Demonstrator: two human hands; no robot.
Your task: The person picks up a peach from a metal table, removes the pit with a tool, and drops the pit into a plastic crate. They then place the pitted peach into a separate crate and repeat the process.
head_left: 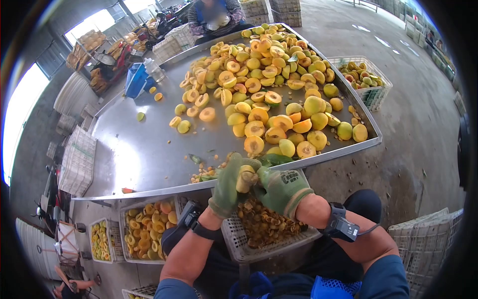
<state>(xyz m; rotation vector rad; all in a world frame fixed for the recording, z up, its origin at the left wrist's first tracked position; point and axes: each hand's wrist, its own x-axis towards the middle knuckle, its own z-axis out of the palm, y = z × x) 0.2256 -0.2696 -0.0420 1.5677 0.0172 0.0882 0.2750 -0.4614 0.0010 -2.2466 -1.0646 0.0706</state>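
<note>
My left hand [226, 187], in a green work glove, is closed around a pale yellow, blunt-ended piece like a short handle [245, 180]. My right hand [283, 190], in a matching glove, has its fingers curled in against the left; what they pinch is hidden. Both hands are at the near edge of a metal table [144, 162]. Beyond them lie many halved and whole yellow peaches [256, 117], with loose pits and green leaves [274, 159] nearby. Directly below the hands, a white crate [239, 246] holds brown pits and scraps [266, 224].
Crates of peach halves [147, 231] stand below left. A white crate of fruit [366, 82] is at the table's right. A blue basket [137, 82] and a clear bottle [153, 70] sit at the far left. Another person [216, 20] sits across the table.
</note>
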